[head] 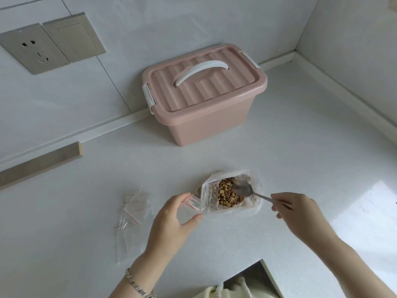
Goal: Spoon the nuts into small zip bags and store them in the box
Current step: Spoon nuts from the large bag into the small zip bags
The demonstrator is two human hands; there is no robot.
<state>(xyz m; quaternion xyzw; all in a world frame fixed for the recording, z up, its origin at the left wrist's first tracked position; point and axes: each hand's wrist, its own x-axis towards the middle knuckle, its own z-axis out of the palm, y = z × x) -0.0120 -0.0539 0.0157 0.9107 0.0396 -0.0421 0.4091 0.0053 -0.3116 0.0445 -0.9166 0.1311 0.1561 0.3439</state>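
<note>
A big clear bag [253, 206] lies open on the white counter with brown chopped nuts [226, 193] inside. My right hand [300, 214] pinches the handle of a metal spoon [243, 188], whose bowl rests over the nuts and looks empty. My left hand [171, 220] holds a small zip bag [190, 208] with a red strip, its mouth right beside the big bag's left edge. A pink box [206, 117] with a white handle stands shut at the back against the wall.
Several spare small zip bags [131, 214] lie in a loose pile left of my left hand. A wall socket [32, 50] sits high on the left. A wooden strip [40, 162] lies along the wall. A dark opening [251, 278] cuts into the counter's near edge.
</note>
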